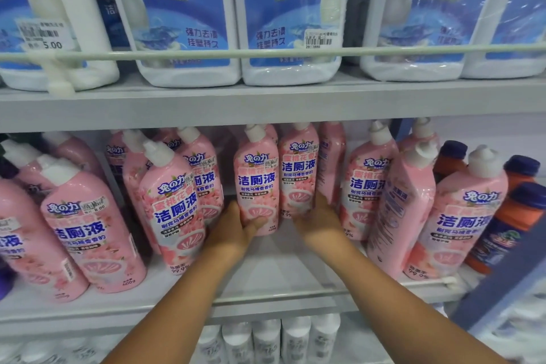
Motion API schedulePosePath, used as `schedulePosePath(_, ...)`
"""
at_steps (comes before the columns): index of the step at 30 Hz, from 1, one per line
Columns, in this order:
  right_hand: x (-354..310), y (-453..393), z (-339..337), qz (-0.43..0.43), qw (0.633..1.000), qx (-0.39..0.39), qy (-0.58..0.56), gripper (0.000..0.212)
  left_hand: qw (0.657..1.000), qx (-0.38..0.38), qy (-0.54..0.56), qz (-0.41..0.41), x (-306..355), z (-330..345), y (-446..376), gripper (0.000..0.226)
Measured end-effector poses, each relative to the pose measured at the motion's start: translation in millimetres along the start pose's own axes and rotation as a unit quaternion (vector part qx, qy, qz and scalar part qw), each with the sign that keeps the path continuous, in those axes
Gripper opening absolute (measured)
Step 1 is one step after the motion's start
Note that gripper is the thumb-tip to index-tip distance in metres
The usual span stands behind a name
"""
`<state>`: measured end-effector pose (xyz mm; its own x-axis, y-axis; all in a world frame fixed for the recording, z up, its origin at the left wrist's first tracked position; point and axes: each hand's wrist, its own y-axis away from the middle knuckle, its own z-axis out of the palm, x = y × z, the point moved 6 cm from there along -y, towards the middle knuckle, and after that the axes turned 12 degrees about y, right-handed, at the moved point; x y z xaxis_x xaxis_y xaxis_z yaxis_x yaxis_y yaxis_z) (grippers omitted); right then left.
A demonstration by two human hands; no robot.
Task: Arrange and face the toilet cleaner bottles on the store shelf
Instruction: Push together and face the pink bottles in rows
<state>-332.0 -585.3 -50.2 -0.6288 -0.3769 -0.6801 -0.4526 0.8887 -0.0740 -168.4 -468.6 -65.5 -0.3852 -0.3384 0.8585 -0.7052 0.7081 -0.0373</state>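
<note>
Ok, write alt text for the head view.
Left hand and right hand each grip a pink toilet cleaner bottle, left bottle beside right bottle, mid-shelf among similar pink bottles; blue-labelled white jugs stand on the shelf above.

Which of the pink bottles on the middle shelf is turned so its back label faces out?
The tall pink bottle right of the right hand, leaning in the front row. It shows small print and a barcode, while its neighbours show the big blue front lettering.

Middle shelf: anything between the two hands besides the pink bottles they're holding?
No. In the head view only bare white shelf lies between the left hand and right hand, under their two touching pink toilet cleaner bottles.
</note>
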Motion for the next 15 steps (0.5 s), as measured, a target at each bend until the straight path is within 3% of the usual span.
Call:
schedulePosePath(3,6,43,-31,-0.020,0.999,-0.006,-0.030,0.022,0.999,0.002,-0.035,-0.011,2,2,-2,0.040)
schedulePosePath(5,20,74,-67,-0.024,0.996,0.056,-0.063,0.012,0.999,0.008,-0.047,-0.016,4,4,-4,0.041)
schedulePosePath(8,42,106,-113,-0.021,0.980,0.163,-0.109,0.019,0.998,0.015,-0.060,-0.027,9,6,-5,0.040)
schedulePosePath(10,56,119,-129,0.002,0.978,0.197,-0.064,0.020,0.997,0.025,-0.065,-0.026,12,6,-5,0.039)
schedulePosePath(15,78,122,-126,0.056,0.982,0.173,0.047,0.033,0.996,0.022,-0.081,-0.035,13,9,3,0.047)
